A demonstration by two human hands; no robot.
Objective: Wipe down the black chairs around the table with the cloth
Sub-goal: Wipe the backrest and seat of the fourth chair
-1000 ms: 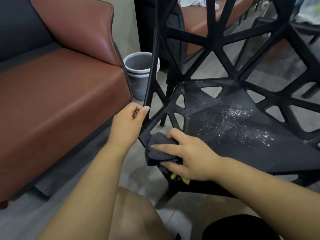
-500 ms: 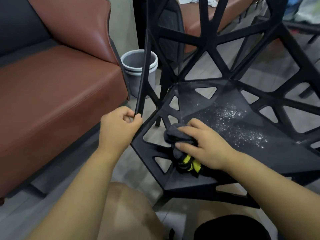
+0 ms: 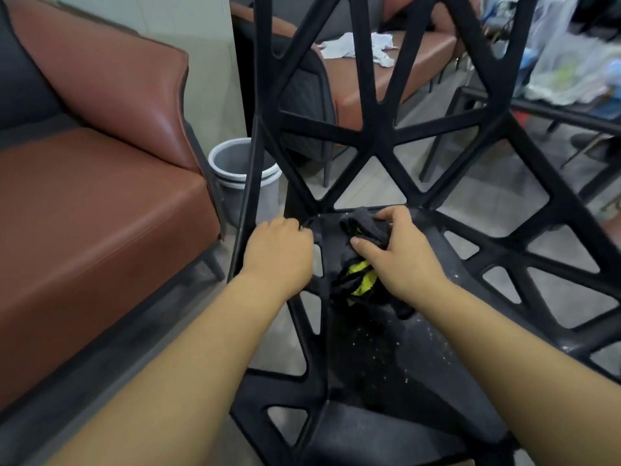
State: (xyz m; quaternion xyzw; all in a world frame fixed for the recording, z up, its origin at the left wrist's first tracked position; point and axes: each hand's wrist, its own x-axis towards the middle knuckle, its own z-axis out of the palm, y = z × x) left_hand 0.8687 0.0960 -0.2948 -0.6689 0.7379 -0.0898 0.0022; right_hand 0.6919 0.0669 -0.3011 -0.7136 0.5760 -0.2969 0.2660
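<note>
The chair (image 3: 381, 136) fills most of your view: a black frame of open triangles, backrest rising away from you, seat running down towards you. Left of the chair stands a brown sofa (image 3: 100, 203) with a dark back cushion. Behind the chair, seen through the backrest, is a second brown seat (image 3: 366, 85) with a crumpled white rag (image 3: 353, 45) lying on it. To the chair's right a dark-framed table (image 3: 571, 117) carries pale plastic bags (image 3: 571, 62). A grey bin (image 3: 235, 176) stands on the floor by the chair's rear left corner, between the chair and the sofa.

Your left hand (image 3: 279, 253) is at the chair's left edge, where seat and backrest meet, with its fingers curled round the frame there. Your right hand (image 3: 403, 257) is just beside it on the rear of the seat, fingers and thumb curled over the cloth (image 3: 363, 227) and holding it bunched against the surface.

The cloth is dark grey with a yellow-and-black part showing under your palm. It sits on the seat's back left area, close against the foot of the backrest. White specks (image 3: 386, 348) dot the seat nearer to you than the cloth.
</note>
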